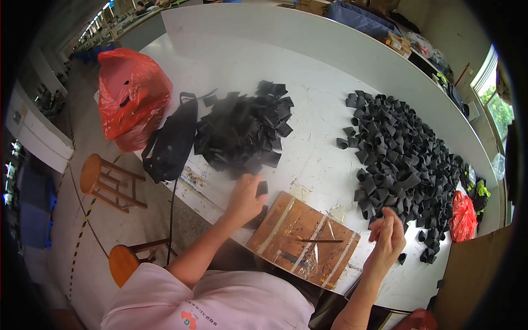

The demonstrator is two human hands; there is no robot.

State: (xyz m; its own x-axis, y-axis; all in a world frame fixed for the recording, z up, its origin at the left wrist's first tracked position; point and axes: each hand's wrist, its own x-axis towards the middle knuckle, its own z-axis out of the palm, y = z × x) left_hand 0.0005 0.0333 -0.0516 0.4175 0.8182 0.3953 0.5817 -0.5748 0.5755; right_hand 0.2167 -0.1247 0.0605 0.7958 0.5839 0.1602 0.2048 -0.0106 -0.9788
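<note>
Left hand (245,199) grips small black piece (262,189) near brown board (301,221); right hand (389,234), fingers half-bent, beside looped-piece pile (399,157), can't tell if gripping. Pink shirt (250,294): red logo (188,319), dark lettering (212,315).

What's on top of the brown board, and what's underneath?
A thin dark stick and pale strips lie on the brown board. The white table shows beside it, but whatever is directly underneath is covered, so I can't see that.

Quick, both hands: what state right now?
Left hand: closed on a black piece.
Right hand: partly open, loosely curled, by the pile of black loops; nothing visible in it.
</note>
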